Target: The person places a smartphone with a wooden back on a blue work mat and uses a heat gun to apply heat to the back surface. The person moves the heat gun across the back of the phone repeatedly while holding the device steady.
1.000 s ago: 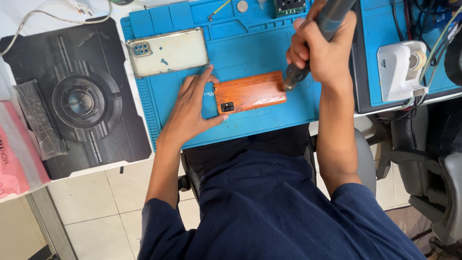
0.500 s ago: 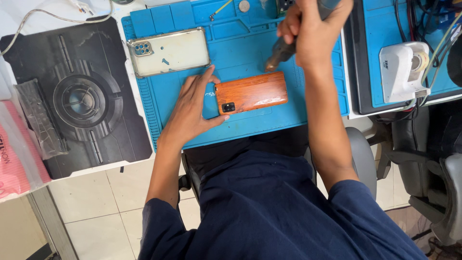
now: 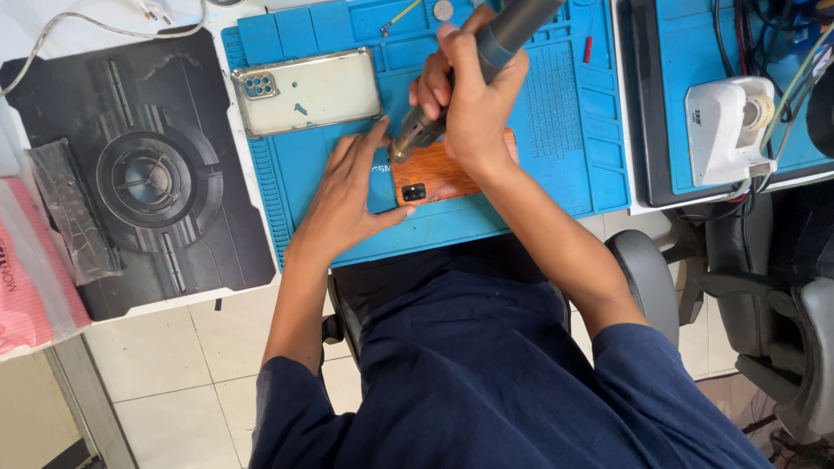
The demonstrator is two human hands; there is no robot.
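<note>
Head view, nearest first: the person's dark navy sleeves and lap, a grey padded chair [image 3: 647, 269] and pale tiled floor [image 3: 165, 365] at 6 o'clock. At centre, the left hand [image 3: 347, 195] lies flat with fingers spread, bracing the left end of the wood-grain phone with a small black camera block [image 3: 434, 178], which rests on the blue silicone repair mat [image 3: 556, 113]. The right hand [image 3: 469, 104] is closed around a grey cylindrical powered screwdriver [image 3: 486, 52], its tip touching the phone's upper left edge. At 10 o'clock lies a phone in a clear case [image 3: 308, 91]; at 9 o'clock, a black patterned mat [image 3: 143, 174]; at 2 o'clock, a white tape dispenser [image 3: 730, 122].
</note>
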